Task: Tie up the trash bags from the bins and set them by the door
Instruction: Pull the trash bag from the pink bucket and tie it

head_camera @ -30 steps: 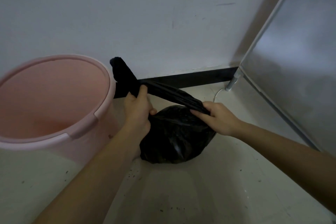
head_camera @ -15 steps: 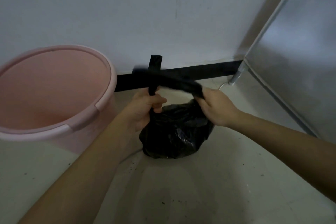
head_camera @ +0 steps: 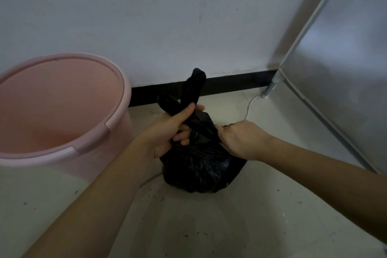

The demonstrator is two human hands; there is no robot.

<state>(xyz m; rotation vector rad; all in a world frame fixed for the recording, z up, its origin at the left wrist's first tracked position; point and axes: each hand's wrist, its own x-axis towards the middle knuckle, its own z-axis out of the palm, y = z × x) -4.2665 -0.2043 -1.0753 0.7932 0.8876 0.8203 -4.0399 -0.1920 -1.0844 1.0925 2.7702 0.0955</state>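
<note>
Trash bag (head_camera: 201, 169) sits on the floor (head_camera: 240, 226), centre of view, just in front of the baseboard (head_camera: 230, 84) at the foot of the wall (head_camera: 167, 16). Bin (head_camera: 62, 111) stands on the floor to the bag's left, near it, also close to the wall. Cabinet (head_camera: 345, 69) fills the right side, its leg (head_camera: 270, 88) on the floor at the wall corner; a cable (head_camera: 250, 103) runs over the floor from that leg toward the bag. Left hand (head_camera: 169, 130) is at the bag's top left, with two bag ends sticking up behind it toward the wall. Right hand (head_camera: 240, 140) is on the bag's top right. Crumbs (head_camera: 150, 195) lie on the floor in front of the bag.
</note>
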